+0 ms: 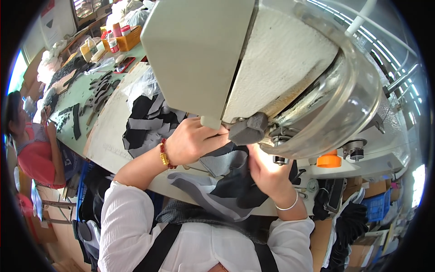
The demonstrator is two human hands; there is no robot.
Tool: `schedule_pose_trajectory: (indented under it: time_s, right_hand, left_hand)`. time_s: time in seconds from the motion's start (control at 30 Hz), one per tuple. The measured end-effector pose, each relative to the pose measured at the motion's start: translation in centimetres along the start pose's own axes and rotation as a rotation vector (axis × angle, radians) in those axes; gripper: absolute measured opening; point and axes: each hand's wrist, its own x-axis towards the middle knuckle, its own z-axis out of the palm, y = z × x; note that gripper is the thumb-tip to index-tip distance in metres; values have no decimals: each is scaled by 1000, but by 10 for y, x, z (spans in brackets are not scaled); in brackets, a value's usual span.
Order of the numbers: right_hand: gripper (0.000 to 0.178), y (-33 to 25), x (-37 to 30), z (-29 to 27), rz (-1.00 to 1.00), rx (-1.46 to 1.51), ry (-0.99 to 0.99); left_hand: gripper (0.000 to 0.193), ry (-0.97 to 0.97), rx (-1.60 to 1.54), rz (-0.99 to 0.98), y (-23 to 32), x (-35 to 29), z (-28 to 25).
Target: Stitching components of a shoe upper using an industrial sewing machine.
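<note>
A large off-white sewing machine [281,59] fills the upper middle, with a grey foam block [248,128] fixed low on its head. My left hand [194,140], wearing a red and gold bracelet, is curled close under the head; its fingertips are partly hidden, and what they grip does not show. My right hand [268,170], with a silver bangle, is closed at the edge of a black and grey fabric piece [222,192]. That cloth hangs in folds between my hands, over the table's front edge. The stitching spot is hidden behind the foam and machine.
A pile of black and grey cut pieces [147,124] lies left of my left hand. An orange round part [329,159] sits right of the machine head. On the left, a person in red [38,152] sits by a green table [86,118] with dark strips. A blue crate [377,205] stands at right.
</note>
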Motion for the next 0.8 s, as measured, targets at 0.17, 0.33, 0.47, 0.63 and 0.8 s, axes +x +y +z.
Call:
schedule_pose_trajectory:
  time_s: [0.17,0.33,0.47,0.63,0.8]
  right_hand:
    - [40,-5,-1,-1,-277,-112,286]
    - [54,12,-2,7,-220,-224,348]
    - [55,16,-5,9,-178,-281,310]
    - [55,12,-6,7,-135,-226,290]
    - [52,14,-3,8,-162,-227,310]
  left_hand:
    - [19,62,6,2,4,6,-6]
    - [19,50,58,-3,1,4,-1]
    - [19,78,30,13,-4,-2,6]
    - [19,42,137,25,-6,-5,11]
    - [19,63,74,35,-3,-2,6]
